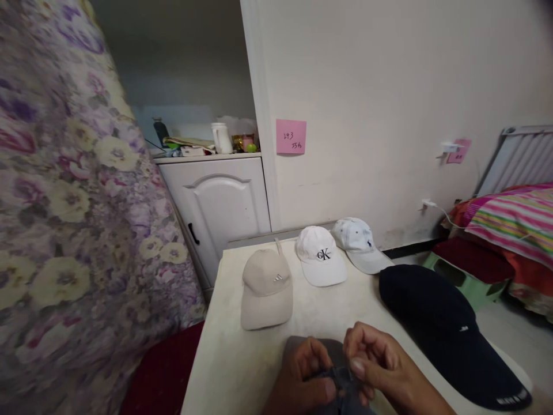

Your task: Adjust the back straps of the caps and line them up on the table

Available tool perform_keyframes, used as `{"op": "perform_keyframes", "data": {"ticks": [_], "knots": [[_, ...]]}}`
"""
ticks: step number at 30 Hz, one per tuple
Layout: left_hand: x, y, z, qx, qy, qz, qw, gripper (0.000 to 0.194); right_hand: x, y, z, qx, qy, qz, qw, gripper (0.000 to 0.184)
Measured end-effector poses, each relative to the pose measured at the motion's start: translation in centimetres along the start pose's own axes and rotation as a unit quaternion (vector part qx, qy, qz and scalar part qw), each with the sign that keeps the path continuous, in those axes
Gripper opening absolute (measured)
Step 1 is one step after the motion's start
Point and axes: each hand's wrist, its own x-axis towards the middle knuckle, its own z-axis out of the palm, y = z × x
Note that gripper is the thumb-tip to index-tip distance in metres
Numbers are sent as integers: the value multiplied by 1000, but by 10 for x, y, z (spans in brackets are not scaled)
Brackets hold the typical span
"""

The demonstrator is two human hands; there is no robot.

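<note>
At the bottom centre of the frame, our left hand (pixel 302 372) and right hand (pixel 380 366) are pressed together, both pinching the back strap of a grey cap (pixel 322 360) resting on the counter (pixel 224 369). It looks light, soft and floppy; the strap or the stiffer brim seems the best hold. Four more caps lie beyond it.

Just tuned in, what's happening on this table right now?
A person's left hand and right hand together pinch a dark grey cap at the near edge of the pale table. Beyond lie a beige cap, a white cap, a light blue cap and, on the right, a navy cap.
</note>
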Motion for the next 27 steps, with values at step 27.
{"op": "perform_keyframes", "data": {"ticks": [27], "knots": [[1,-1,6,-37,52,-49,997,31,1,-5,4,-81,18,43,996,18]]}}
